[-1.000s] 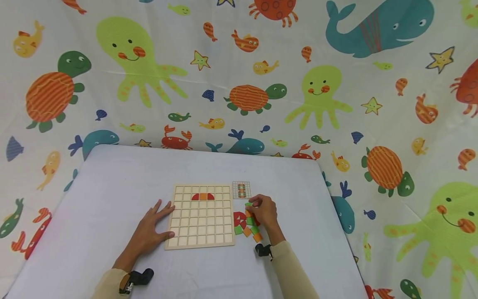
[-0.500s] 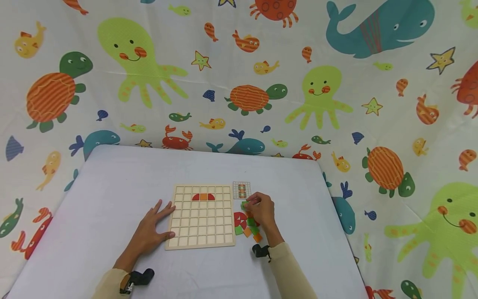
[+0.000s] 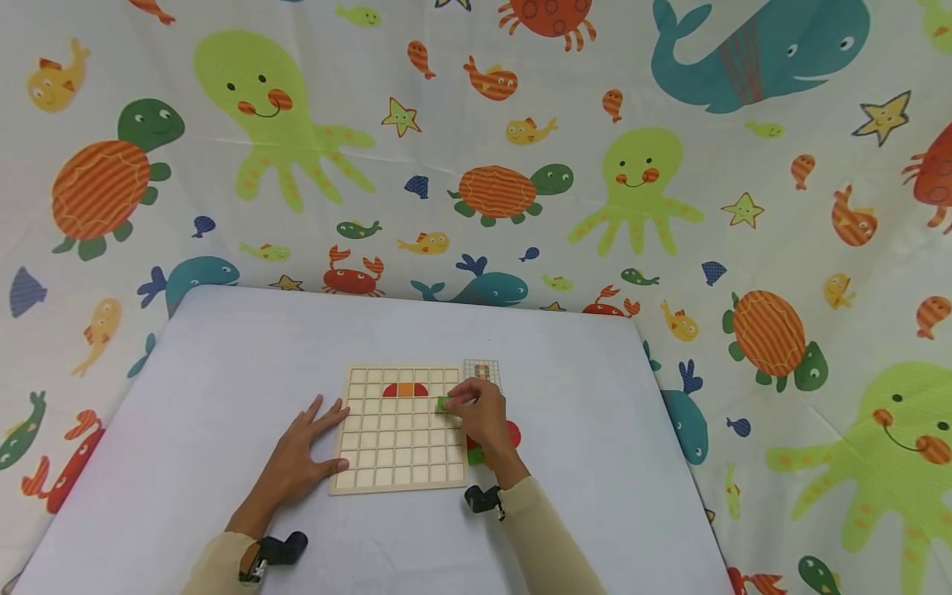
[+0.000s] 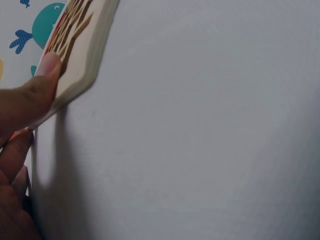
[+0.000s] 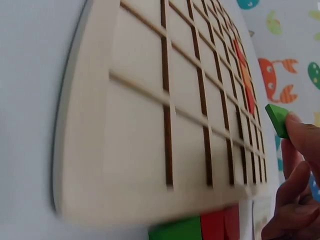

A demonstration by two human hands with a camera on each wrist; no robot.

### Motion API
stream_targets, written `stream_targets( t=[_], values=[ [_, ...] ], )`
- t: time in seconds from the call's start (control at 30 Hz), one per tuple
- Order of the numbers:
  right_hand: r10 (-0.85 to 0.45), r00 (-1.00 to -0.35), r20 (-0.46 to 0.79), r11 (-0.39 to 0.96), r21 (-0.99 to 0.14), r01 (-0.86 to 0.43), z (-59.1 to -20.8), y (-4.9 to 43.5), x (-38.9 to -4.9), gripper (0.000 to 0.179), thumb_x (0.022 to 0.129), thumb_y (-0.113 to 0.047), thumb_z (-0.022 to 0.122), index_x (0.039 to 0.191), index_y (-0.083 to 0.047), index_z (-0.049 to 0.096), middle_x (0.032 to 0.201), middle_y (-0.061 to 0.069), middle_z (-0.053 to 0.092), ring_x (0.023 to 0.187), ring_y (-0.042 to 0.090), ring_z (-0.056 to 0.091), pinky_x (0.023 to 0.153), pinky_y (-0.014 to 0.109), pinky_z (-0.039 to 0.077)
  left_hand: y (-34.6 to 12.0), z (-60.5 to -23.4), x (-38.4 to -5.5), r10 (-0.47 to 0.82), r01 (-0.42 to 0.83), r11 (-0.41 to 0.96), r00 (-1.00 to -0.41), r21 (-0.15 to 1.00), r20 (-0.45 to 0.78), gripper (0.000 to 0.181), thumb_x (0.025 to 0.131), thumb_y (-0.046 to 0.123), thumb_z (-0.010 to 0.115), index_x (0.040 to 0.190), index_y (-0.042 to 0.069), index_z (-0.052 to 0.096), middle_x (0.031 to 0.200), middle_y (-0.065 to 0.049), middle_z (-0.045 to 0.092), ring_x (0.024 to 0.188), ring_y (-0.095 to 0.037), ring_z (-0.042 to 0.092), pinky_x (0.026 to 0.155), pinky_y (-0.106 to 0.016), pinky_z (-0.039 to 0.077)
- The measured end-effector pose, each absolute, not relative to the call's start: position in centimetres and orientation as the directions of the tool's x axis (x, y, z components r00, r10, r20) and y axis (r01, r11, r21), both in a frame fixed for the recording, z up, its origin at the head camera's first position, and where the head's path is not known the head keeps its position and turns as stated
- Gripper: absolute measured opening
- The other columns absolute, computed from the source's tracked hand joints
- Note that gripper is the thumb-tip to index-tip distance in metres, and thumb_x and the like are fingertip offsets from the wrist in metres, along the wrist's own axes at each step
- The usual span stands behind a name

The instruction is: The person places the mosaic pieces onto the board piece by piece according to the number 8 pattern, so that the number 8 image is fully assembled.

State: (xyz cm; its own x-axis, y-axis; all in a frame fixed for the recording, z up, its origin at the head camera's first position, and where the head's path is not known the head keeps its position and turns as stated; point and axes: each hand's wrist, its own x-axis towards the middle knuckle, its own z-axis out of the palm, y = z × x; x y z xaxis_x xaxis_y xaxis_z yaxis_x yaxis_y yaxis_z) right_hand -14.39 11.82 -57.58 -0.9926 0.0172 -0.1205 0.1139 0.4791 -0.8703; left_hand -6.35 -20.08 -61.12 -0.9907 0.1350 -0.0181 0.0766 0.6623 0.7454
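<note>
My right hand (image 3: 487,417) pinches a green square tile (image 5: 276,120) between thumb and fingers, over the right part of the wooden grid board (image 3: 394,446). In the right wrist view the tile is held up above the grid. An orange square tile (image 3: 405,389) sits in the board's second row from the back. It lies between a left red rounded tile (image 3: 390,391) and a right red rounded tile (image 3: 421,390). My left hand (image 3: 297,459) is spread at the board's left edge. Its thumb (image 4: 50,65) rests on the rim in the left wrist view.
Right of the board, loose tiles lie partly hidden under my right hand, among them a red piece (image 3: 514,432) and a green tile (image 3: 475,456). A small gridded pattern card (image 3: 471,368) lies behind them. The white table (image 3: 245,347) meets a sea-animal cloth (image 3: 439,107) at the back.
My right hand has lifted the green tile from the loose pieces and carried it left over the board. The left hand stays at the board's edge.
</note>
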Motion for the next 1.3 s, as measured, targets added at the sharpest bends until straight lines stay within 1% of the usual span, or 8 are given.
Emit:
stream_targets(
  t=[0.23,0.37,0.53,0.63,0.77,0.9,1.13,1.3],
  values=[
    [-0.034,-0.993,-0.115,0.46,-0.883,0.087,-57.8,8.3,-13.9,0.011,0.087,-0.013,0.089,0.091,-0.015,0.079,0.078,0.001,0.071,0.063,0.011,0.056,0.053,0.026,0.044,-20.1,-61.1,-6.3,0.136,0.081,0.657,-0.991,0.749,-0.012,0.091,0.076,0.026,0.095,0.155,0.011,0.054,0.171,-0.025,0.034,0.158,-0.06,0.021,0.126,-0.077,0.018],
    [-0.036,-0.993,-0.113,0.499,-0.863,0.08,-58.0,6.5,-13.8,0.011,0.086,-0.016,0.09,0.088,-0.02,0.079,0.076,-0.005,0.07,0.067,0.007,0.058,0.056,0.025,0.045,-20.1,-61.1,-6.2,0.132,0.079,0.661,-0.991,0.747,-0.012,0.09,0.076,0.026,0.095,0.155,0.011,0.054,0.171,-0.026,0.033,0.157,-0.061,0.021,0.125,-0.078,0.019],
    [-0.054,-0.994,-0.1,0.531,-0.845,0.056,-58.3,4.6,-14.2,0.01,0.087,-0.02,0.089,0.087,-0.023,0.079,0.075,-0.009,0.071,0.07,0.002,0.061,0.063,0.024,0.049,-20.0,-61.1,-6.3,0.132,0.065,0.668,-0.991,0.741,-0.033,0.091,0.077,0.027,0.094,0.157,0.013,0.053,0.172,-0.029,0.027,0.155,-0.065,0.02,0.124,-0.079,0.019],
    [-0.054,-0.994,-0.1,0.563,-0.824,0.052,-58.4,3.8,-14.4,0.01,0.088,-0.021,0.088,0.087,-0.025,0.078,0.075,-0.011,0.071,0.069,0.0,0.061,0.06,0.024,0.048,-20.1,-61.2,-6.4,0.135,0.054,0.673,-0.99,0.738,-0.05,0.092,0.078,0.027,0.093,0.158,0.014,0.051,0.173,-0.03,0.023,0.155,-0.066,0.019,0.123,-0.08,0.019],
    [-0.042,-0.994,-0.097,0.617,-0.785,0.051,-58.6,2.9,-14.6,0.011,0.088,-0.022,0.088,0.086,-0.026,0.078,0.073,-0.013,0.07,0.067,-0.001,0.059,0.056,0.023,0.045,-20.1,-61.4,-6.6,0.135,0.046,0.674,-0.989,0.738,-0.062,0.092,0.078,0.024,0.093,0.159,0.014,0.05,0.174,-0.029,0.022,0.155,-0.066,0.018,0.124,-0.08,0.018],
    [-0.052,-0.995,-0.08,0.66,-0.751,0.026,-58.8,2.5,-14.6,0.011,0.089,-0.023,0.087,0.085,-0.024,0.077,0.072,-0.013,0.069,0.066,-0.001,0.058,0.055,0.022,0.044,-20.1,-61.3,-6.6,0.138,0.052,0.669,-0.989,0.741,-0.056,0.091,0.078,0.023,0.093,0.158,0.013,0.051,0.174,-0.029,0.023,0.156,-0.065,0.018,0.124,-0.08,0.019],
    [-0.062,-0.996,-0.066,0.686,-0.728,0.006,-58.9,2.1,-14.6,0.011,0.093,-0.025,0.084,0.085,-0.024,0.076,0.074,-0.013,0.07,0.066,0.0,0.058,0.056,0.022,0.045,-20.1,-61.2,-6.5,0.137,0.085,0.666,-0.99,0.741,-0.01,0.09,0.077,0.026,0.094,0.156,0.012,0.053,0.171,-0.028,0.032,0.155,-0.064,0.022,0.123,-0.079,0.021],
    [-0.044,-0.998,-0.048,0.689,-0.725,0.004,-59.0,2.0,-14.6,0.008,0.093,-0.021,0.08,0.088,-0.023,0.075,0.076,-0.013,0.07,0.066,-0.001,0.058,0.056,0.022,0.044,-20.2,-61.3,-6.5,0.132,0.069,0.674,-0.991,0.735,-0.028,0.09,0.077,0.028,0.094,0.156,0.012,0.053,0.172,-0.028,0.029,0.155,-0.063,0.022,0.124,-0.078,0.02]
  ],
)
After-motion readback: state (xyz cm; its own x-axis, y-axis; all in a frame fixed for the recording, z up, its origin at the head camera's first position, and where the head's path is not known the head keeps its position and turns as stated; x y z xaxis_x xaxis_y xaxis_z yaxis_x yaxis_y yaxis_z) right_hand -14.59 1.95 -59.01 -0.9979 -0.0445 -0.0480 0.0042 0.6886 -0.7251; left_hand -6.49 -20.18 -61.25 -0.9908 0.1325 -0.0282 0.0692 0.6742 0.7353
